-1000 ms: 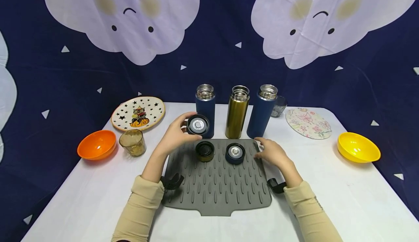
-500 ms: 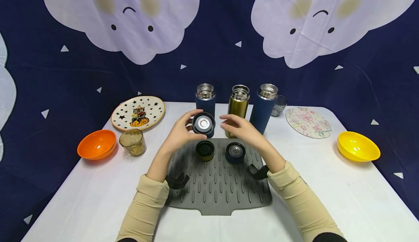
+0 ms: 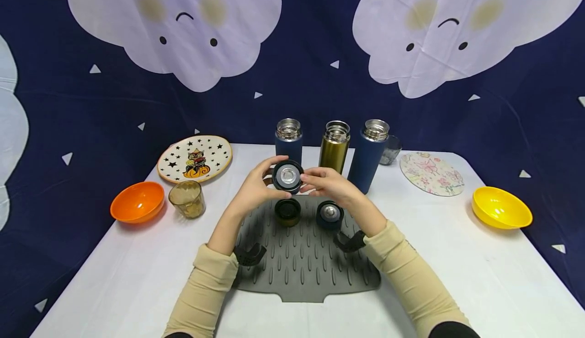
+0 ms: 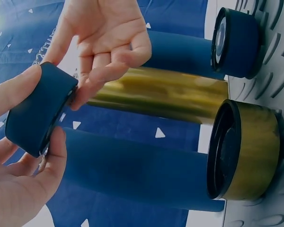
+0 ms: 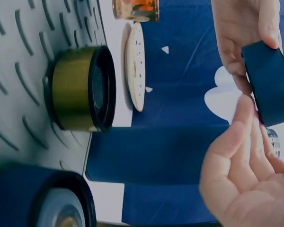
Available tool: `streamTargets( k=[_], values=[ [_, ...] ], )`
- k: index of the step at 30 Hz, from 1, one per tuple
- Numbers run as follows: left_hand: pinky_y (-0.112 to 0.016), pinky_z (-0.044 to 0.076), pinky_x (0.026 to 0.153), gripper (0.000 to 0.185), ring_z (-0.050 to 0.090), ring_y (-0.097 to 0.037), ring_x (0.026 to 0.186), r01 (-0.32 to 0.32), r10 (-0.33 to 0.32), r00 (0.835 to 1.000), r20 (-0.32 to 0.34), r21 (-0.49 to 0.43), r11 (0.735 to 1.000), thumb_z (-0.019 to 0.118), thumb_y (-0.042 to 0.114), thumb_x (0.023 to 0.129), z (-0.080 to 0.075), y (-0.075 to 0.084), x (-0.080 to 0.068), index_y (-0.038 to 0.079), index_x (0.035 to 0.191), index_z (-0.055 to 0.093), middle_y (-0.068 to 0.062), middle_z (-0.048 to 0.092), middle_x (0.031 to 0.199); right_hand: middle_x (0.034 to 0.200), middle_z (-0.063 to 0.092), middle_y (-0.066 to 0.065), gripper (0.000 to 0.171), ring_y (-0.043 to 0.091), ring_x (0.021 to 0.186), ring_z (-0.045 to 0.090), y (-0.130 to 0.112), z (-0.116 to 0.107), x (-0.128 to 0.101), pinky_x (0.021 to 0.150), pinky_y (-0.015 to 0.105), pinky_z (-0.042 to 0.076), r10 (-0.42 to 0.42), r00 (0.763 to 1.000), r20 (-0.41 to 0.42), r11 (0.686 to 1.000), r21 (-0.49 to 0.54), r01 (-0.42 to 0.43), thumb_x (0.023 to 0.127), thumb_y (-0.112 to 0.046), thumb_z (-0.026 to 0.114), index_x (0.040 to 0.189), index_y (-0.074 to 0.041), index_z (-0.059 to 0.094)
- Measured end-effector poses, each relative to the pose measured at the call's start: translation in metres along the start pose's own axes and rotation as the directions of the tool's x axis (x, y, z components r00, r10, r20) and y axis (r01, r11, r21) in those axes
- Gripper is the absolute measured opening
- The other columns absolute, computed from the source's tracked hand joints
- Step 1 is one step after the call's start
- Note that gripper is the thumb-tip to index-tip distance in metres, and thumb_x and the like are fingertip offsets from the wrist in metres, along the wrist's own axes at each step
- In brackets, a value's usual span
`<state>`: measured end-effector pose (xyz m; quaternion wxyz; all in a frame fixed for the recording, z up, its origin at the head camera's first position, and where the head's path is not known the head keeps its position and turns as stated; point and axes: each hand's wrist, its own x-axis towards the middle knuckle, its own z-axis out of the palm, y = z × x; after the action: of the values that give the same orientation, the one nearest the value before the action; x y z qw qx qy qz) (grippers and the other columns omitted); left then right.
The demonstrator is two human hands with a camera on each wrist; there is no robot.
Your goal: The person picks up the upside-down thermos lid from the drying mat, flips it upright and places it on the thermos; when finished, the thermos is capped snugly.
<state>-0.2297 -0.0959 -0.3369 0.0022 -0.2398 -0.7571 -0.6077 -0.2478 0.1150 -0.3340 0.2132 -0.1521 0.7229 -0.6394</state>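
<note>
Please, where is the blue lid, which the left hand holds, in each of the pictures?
Head: the blue lid is just below the centre.
Left wrist: the blue lid is at left, about mid-height.
Right wrist: the blue lid is at the right edge, mostly above mid-height.
Shared landmark: the gold lid on the grey mat.

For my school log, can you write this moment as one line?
left grip: holds blue lid | right grip: at lid's edge | mat: gold lid, second blue lid | bottles: open, behind mat
</note>
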Motion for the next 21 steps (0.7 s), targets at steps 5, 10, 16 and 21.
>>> streamTargets(
  k=[5,10,16,21],
  values=[
    [-0.043,0.041,0.094,0.091,0.049,-0.03,0.11,0.015,-0.014,1.0,0.024,-0.062,0.998,0.076,-0.008,0.067,-0.001,0.001,0.0,0.012,0.144,0.03,-0.012,0.034,0.14,0.09,0.063,-0.006,0.038,0.008,0.084,0.061,0.003,0.002,-0.001,0.074,0.023,0.049,-0.099,0.993,-0.066,0.995,0.026,0.101,0.093,-0.011,0.052,0.125,0.01,0.047],
    [-0.047,0.038,0.098,0.086,0.042,-0.033,0.12,0.106,-0.102,0.994,0.039,-0.13,0.986,0.071,0.004,0.076,-0.006,0.002,-0.003,0.019,0.147,0.023,-0.014,0.029,0.144,0.1,0.063,0.006,0.031,0.018,0.09,0.06,0.007,0.007,-0.008,0.075,0.031,0.047,-0.312,0.932,-0.184,0.946,-0.152,0.286,0.086,-0.006,0.063,0.115,0.003,0.055],
    [-0.045,0.039,0.097,0.076,0.04,-0.034,0.125,0.132,-0.122,0.99,0.071,-0.148,0.98,0.066,0.009,0.081,-0.005,0.005,-0.003,0.012,0.145,0.026,-0.015,0.03,0.144,0.104,0.064,0.011,0.037,0.025,0.095,0.059,0.014,0.018,-0.012,0.082,0.04,0.046,-0.74,0.662,-0.116,0.56,-0.652,0.511,0.071,-0.008,0.077,0.106,-0.003,0.065],
    [-0.045,0.04,0.095,0.076,0.046,-0.032,0.121,0.125,-0.116,0.991,0.071,-0.141,0.982,0.068,0.006,0.08,-0.003,0.004,-0.003,0.009,0.145,0.027,-0.013,0.033,0.142,0.102,0.064,0.011,0.042,0.025,0.095,0.06,0.019,0.022,-0.009,0.082,0.044,0.042,-0.93,0.35,0.111,0.072,-0.88,0.469,0.063,-0.008,0.082,0.102,-0.007,0.067]
  ],
)
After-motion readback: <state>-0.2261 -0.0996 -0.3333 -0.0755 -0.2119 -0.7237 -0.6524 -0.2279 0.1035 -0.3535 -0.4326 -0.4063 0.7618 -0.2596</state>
